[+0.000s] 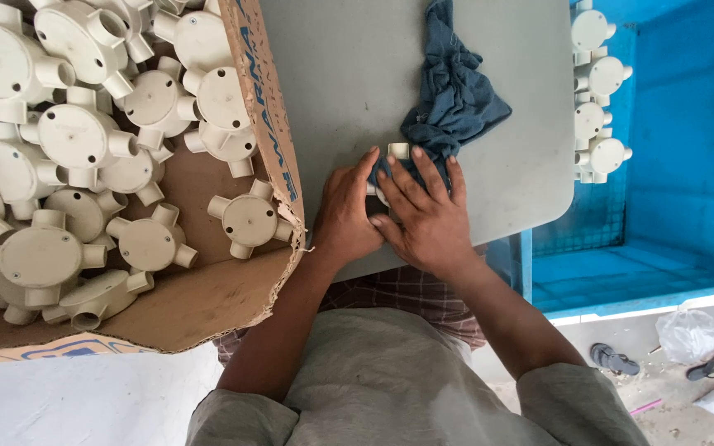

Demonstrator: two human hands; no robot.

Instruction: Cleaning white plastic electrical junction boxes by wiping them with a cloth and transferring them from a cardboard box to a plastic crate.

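Watching the head cam feed here: both hands are bunched together at the near edge of the grey flat tabletop. The left hand is cupped around a cream plastic round junction box with stubby pipe outlets, and I can only see one outlet sticking up past the fingertips, plus a sliver of white between the two hands. The right hand lies over the top of it with fingers spread, pressing a crumpled dark blue cloth rag against the piece, so both hands are closed loosely around the box and the rag's near end. The rest of the rag trails away from me up the table. On my left there's a torn brown cardboard carton piled with lots of the same cream junction boxes, its ragged edge just beside the left wrist. On the right, a bright blue plastic crate sits lower than the table, with a short row of four more cream boxes lined up along its near-left wall. Further down right on the sandy ground I see a pair of dark flip-flops and a crinkled clear plastic bag.
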